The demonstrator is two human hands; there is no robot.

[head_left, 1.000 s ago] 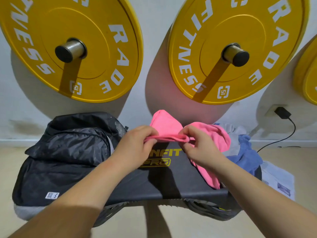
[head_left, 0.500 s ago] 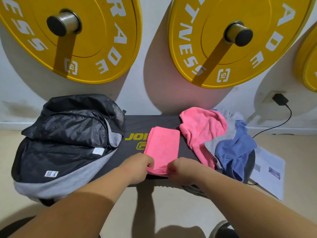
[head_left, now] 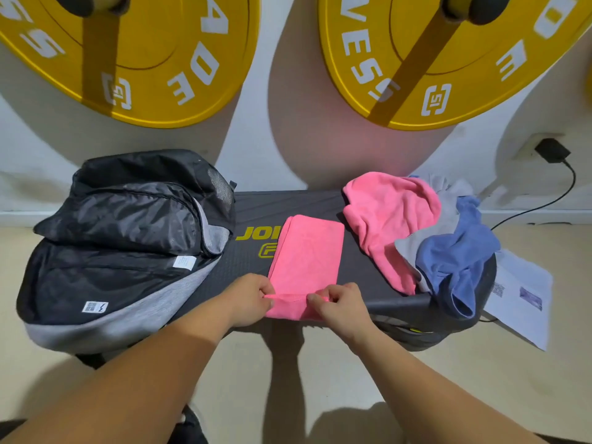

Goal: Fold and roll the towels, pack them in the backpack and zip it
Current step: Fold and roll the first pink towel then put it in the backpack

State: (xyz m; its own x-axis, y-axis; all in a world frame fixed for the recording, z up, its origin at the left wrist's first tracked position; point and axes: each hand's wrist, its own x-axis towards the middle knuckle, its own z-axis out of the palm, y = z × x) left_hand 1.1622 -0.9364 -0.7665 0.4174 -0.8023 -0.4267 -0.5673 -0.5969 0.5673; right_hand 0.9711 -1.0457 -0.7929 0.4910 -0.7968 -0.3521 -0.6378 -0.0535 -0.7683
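Left of the frame: set a black-and-grey backpack (head_left: pixel 121 238) on its side across the dark step platform (head_left: pixel 250 206), apparently unzipped with the opening turned toward the middle, probably so rolled towels could go straight in.

Lower centre: pinched the near left corner of the folded pink towel (head_left: pixel 307 254) with the left hand (head_left: pixel 248 299), thumb and fingers curled onto the hem. Laid that towel flat as a narrow strip in the centre of the frame, running toward the wall and covering part of the platform's yellow lettering, likely so rolling could start from the near end. Pinched the near right corner the same way with the right hand (head_left: pixel 339 307), drawing the edge taut and level between both grips.

Right of centre: heaped a loose pink towel (head_left: pixel 387 219), a grey towel (head_left: pixel 413 248) and a blue towel (head_left: pixel 455 254), all unfolded and within reach.

Far right, on the floor: left some printed papers (head_left: pixel 519 293).

Judged early in the task, with no roll made yet.
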